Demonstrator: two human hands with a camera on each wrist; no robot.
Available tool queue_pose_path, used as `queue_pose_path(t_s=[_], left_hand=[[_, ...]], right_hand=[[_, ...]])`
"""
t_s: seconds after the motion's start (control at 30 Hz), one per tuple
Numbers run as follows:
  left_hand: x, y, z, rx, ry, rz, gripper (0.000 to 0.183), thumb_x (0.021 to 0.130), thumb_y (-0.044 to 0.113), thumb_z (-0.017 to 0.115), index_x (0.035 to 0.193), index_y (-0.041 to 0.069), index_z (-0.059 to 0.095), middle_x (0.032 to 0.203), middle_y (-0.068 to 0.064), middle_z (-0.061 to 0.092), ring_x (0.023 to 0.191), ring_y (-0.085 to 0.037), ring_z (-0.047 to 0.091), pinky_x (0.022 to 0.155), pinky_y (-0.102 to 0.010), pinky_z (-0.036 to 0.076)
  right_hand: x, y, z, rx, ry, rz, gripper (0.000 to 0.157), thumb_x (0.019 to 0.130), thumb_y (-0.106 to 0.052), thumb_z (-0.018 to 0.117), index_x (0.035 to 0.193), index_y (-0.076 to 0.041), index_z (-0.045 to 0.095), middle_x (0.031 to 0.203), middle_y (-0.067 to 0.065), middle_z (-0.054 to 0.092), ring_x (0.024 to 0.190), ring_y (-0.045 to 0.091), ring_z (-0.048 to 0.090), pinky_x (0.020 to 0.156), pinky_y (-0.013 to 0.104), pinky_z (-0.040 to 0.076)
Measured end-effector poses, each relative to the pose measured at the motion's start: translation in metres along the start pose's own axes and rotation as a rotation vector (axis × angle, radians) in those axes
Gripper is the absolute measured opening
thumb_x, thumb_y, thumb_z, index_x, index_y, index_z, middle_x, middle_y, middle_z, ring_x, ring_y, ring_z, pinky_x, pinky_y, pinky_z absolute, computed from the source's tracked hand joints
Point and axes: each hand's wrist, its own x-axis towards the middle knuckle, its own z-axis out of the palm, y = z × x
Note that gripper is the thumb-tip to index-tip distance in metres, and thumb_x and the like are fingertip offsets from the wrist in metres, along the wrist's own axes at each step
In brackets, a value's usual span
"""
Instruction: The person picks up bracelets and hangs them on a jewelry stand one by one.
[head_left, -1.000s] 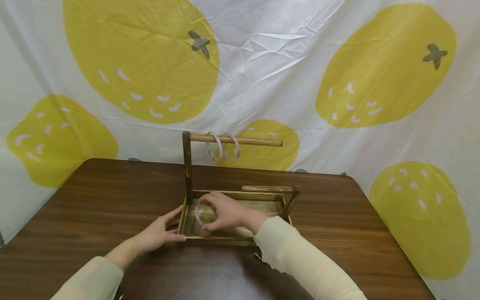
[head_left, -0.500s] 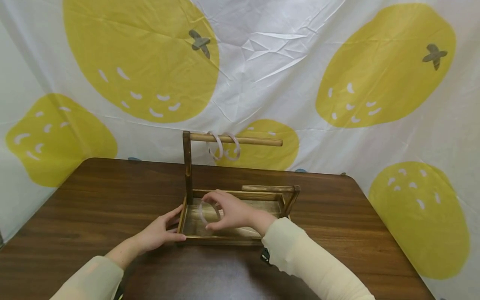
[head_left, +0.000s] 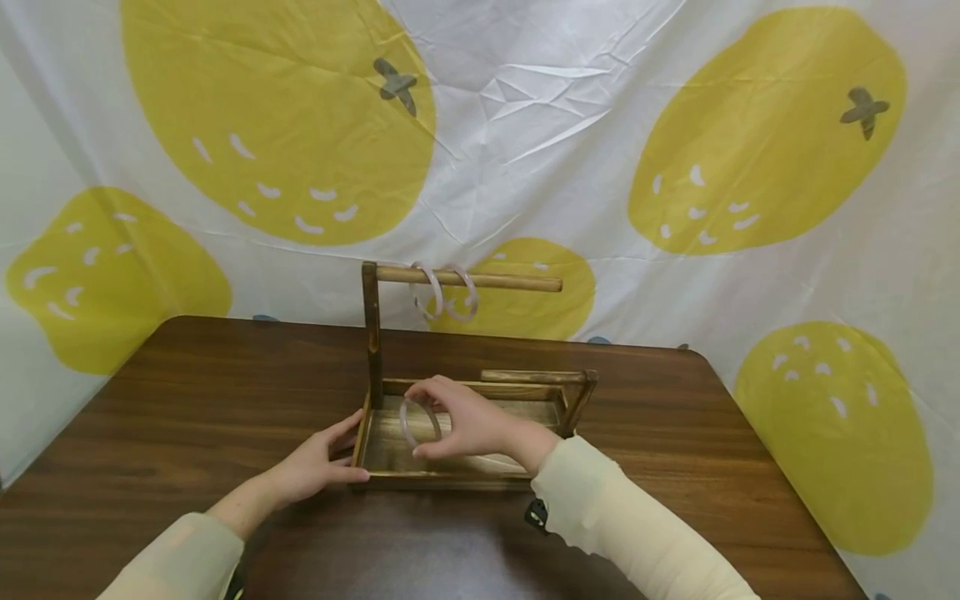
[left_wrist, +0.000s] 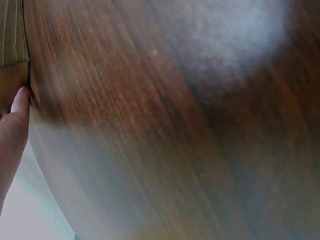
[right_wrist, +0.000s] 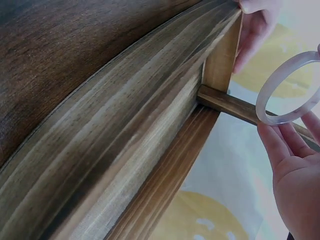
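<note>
In the head view a wooden jewellery stand (head_left: 442, 478) with a shallow tray base sits on the table. My right hand (head_left: 474, 427) pinches a pale translucent bangle (head_left: 405, 423) between thumb and fingertips, over the tray's left half. The right wrist view has this bangle (right_wrist: 270, 86) up close, with fingertips at its lower edge. Spread over the tray's left end, my left hand (head_left: 313, 468) rests its thumb on the front corner; some fingers are hidden by the end wall. Two similar bangles (head_left: 437, 293) hang on the stand's tall upper bar (head_left: 521, 283).
A shorter, lower bar (head_left: 528, 377) reaches inward from a post at the tray's right end. Dark brown tabletop (head_left: 675, 450) surrounds the stand. Behind it hangs a white cloth (head_left: 540, 167) printed with yellow fruit.
My right hand has shifted slightly right and up with the bangle, mostly in the first half second. The left hand stays on the tray's end, and the hanging bangles have not moved.
</note>
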Motion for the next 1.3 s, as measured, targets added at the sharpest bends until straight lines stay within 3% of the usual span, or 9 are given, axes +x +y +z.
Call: queue_pose_path(t_s=[0.2,0.57,1.3], left_hand=[[0.000,-0.001,0.000,-0.004,0.012,0.025,0.099,0.079,0.017,0.075,0.148,-0.005,0.007,0.150,-0.035,0.010,0.133,-0.048,0.029,0.102,-0.037,0.047],[0.000,-0.001,0.000,-0.007,0.014,0.022,0.100,0.079,0.018,0.076,0.148,-0.005,0.007,0.150,-0.035,0.012,0.133,-0.048,0.030,0.102,-0.037,0.047],[-0.001,0.004,0.000,0.006,0.001,-0.003,0.101,0.079,0.020,0.075,0.149,-0.002,0.006,0.150,-0.035,0.011,0.134,-0.047,0.029,0.103,-0.039,0.046]], right_hand=[[-0.004,-0.006,-0.004,0.015,-0.012,-0.010,0.066,0.078,-0.023,0.076,0.132,-0.003,0.044,0.128,0.012,0.051,0.115,0.020,0.052,0.104,0.038,0.047],[-0.011,-0.013,-0.016,0.024,0.039,-0.036,0.065,0.075,-0.019,0.078,0.127,-0.001,0.044,0.124,0.011,0.050,0.115,0.022,0.053,0.101,0.025,0.048],[-0.025,-0.021,-0.042,0.122,0.120,-0.032,0.062,0.077,-0.009,0.074,0.128,0.001,0.041,0.122,0.015,0.049,0.113,0.029,0.054,0.101,0.032,0.049]])
